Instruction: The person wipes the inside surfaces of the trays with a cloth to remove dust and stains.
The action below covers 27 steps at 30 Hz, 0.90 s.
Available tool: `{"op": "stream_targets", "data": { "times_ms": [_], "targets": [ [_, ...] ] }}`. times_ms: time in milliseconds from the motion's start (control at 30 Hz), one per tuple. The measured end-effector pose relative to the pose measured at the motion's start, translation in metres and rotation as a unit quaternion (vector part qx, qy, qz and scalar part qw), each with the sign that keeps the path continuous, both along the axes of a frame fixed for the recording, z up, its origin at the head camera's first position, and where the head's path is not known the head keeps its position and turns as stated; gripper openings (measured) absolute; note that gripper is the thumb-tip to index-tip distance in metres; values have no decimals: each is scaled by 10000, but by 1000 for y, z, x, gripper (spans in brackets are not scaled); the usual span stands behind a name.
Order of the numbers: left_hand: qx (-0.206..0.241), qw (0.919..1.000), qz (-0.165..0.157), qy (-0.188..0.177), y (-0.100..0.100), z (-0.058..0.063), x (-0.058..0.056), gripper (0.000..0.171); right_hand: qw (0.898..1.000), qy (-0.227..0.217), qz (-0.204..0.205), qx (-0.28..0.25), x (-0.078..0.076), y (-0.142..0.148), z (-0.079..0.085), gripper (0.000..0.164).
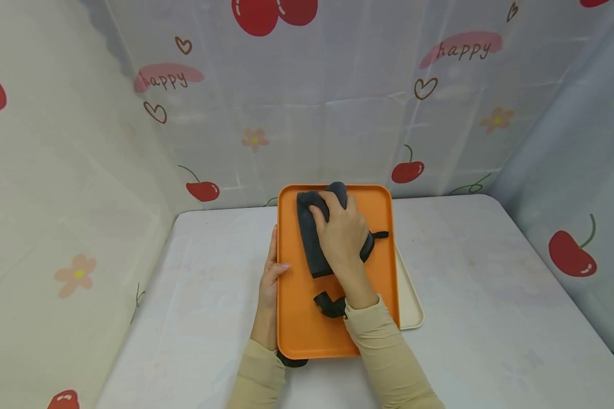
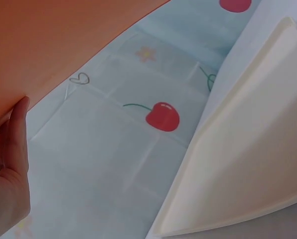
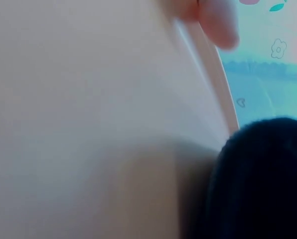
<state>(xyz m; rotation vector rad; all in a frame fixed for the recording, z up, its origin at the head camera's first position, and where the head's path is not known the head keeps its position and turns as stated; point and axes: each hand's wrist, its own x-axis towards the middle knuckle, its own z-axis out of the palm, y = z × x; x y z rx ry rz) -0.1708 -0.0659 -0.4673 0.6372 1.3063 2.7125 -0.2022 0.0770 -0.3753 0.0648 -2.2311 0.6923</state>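
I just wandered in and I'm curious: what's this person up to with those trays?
A person holds an orange tray up off the white table, the left hand gripping its left edge. The right hand grips a dark grey cloth against the tray's face, so it looks like wiping, though a still moment can't confirm that. A cream tray lies on the table below, partly hidden by the orange one.
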Motion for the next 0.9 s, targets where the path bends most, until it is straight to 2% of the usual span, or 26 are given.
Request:
{"op": "stream_targets", "data": {
  "times_ms": [500,733,900],
  "targets": [
    [54,9999,108,-109,-5,4,0,81,9973,-594,-416,-57,-3,27,0,33],
    [198,9995,119,-202,-8,5,-1,83,9953,-515,-817,51,-3,42,-2,32],
    [245,9986,309,-343,-14,7,0,84,9925,-779,-905,-259,-3,55,-6,33]
  ]
}}
